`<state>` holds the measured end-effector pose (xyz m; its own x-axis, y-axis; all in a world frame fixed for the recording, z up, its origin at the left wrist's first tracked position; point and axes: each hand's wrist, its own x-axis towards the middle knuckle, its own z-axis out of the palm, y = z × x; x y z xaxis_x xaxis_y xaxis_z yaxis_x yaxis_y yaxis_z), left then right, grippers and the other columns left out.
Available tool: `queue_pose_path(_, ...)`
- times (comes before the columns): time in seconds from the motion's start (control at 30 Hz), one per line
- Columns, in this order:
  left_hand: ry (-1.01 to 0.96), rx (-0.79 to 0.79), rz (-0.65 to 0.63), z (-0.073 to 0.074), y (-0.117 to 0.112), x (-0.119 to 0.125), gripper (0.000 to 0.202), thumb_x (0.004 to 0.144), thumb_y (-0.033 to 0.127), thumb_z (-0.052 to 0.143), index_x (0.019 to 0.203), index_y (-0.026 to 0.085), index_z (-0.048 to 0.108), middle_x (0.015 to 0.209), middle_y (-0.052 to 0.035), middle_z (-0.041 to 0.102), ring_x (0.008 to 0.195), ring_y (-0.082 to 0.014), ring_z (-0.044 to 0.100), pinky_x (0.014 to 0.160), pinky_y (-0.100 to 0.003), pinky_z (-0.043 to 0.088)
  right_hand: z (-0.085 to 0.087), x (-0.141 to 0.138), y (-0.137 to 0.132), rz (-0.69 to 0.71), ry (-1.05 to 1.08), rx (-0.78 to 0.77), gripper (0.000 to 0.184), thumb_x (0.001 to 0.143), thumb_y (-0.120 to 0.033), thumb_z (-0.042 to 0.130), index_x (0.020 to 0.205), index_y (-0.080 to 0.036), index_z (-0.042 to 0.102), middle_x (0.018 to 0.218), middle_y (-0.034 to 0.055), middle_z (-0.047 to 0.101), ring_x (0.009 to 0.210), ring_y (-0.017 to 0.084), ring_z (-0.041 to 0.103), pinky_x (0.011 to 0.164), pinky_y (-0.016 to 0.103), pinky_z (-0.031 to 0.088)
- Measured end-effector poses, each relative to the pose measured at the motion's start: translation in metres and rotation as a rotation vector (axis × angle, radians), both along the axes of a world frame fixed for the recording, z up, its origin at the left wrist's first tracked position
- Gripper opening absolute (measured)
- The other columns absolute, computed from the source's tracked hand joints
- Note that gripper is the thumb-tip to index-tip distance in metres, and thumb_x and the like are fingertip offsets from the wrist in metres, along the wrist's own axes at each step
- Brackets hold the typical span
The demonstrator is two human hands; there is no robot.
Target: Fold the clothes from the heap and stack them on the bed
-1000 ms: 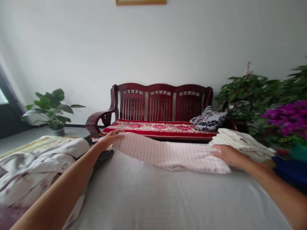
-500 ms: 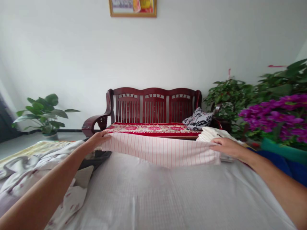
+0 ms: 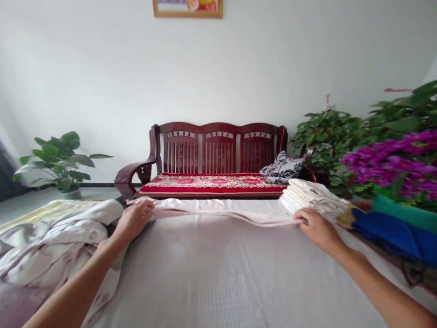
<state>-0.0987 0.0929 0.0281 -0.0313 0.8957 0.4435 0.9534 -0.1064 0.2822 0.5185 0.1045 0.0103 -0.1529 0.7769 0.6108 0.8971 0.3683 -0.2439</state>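
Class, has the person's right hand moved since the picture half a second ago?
Yes: judged against the wooden bench, the right hand has moved downward in the view.

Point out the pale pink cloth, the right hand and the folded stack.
Pale pink cloth [image 3: 235, 215], head view: middle stretch.
Right hand [image 3: 316, 228], head view: back of hand.
Folded stack [image 3: 309, 196], head view: middle layers.
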Motion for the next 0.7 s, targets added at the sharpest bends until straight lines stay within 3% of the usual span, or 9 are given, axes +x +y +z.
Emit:
queue_pose_path(0.1, 0.185, -0.07, -0.069, -0.031, -0.038, 0.005, 0.017, 0.087, 0.027, 0.047, 0.092, 0.026, 0.063, 0.103, -0.0045, 0.072, 0.102, -0.0255, 0.063, 0.102, -0.041, 0.038, -0.045, 0.01, -0.024, 0.006, 0.002, -0.065, 0.02, 0.064, -0.013, 0.046, 0.073, -0.025, 0.06, 0.084, 0.0037, 0.068, 0.089, 0.023, 0.064, 0.082, 0.034, 0.05)
queue_pose_path(0.2, 0.276, -0.117, -0.057, -0.045, -0.063, 0.01, 0.02, 0.086, 0.02, 0.046, 0.092, 0.026, 0.064, 0.106, -0.0047, 0.071, 0.107, -0.0257, 0.063, 0.11, -0.046, 0.03, -0.065, 0.013, -0.041, 0.0, -0.022, -0.11, 0.021, 0.064, -0.011, 0.046, 0.073, -0.026, 0.058, 0.085, 0.0031, 0.068, 0.091, 0.024, 0.063, 0.082, 0.035, 0.05)
queue_pose_path(0.47, 0.369, -0.238, 0.017, -0.035, -0.076, 0.031, 0.027, 0.086, 0.013, 0.047, 0.091, 0.026, 0.07, 0.106, -0.0061, 0.073, 0.115, -0.0266, 0.061, 0.114, -0.048, 0.024, -0.059, 0.007, -0.057, 0.019, -0.061, -0.114, 0.02, 0.069, -0.012, 0.046, 0.074, -0.027, 0.058, 0.087, 0.0035, 0.069, 0.092, 0.025, 0.063, 0.083, 0.037, 0.05)
queue_pose_path(0.6, 0.396, -0.269, 0.018, -0.041, -0.073, 0.028, 0.033, 0.079, 0.008, 0.046, 0.088, 0.026, 0.071, 0.11, -0.0082, 0.073, 0.118, -0.0296, 0.059, 0.112, -0.054, 0.025, -0.055, 0.01, -0.063, 0.017, -0.063, -0.149, 0.025, 0.063, -0.008, 0.045, 0.073, -0.026, 0.059, 0.087, 0.0025, 0.069, 0.093, 0.024, 0.063, 0.085, 0.036, 0.05)
queue_pose_path(0.7, 0.424, -0.221, 0.036, -0.038, -0.063, 0.031, 0.036, 0.076, 0.004, 0.043, 0.085, 0.025, 0.071, 0.108, -0.0088, 0.071, 0.116, -0.0313, 0.06, 0.107, -0.056, 0.032, -0.049, 0.008, -0.058, -0.061, -0.021, -0.113, 0.027, 0.062, -0.007, 0.043, 0.073, -0.026, 0.059, 0.087, 0.0025, 0.069, 0.094, 0.024, 0.064, 0.085, 0.036, 0.049)
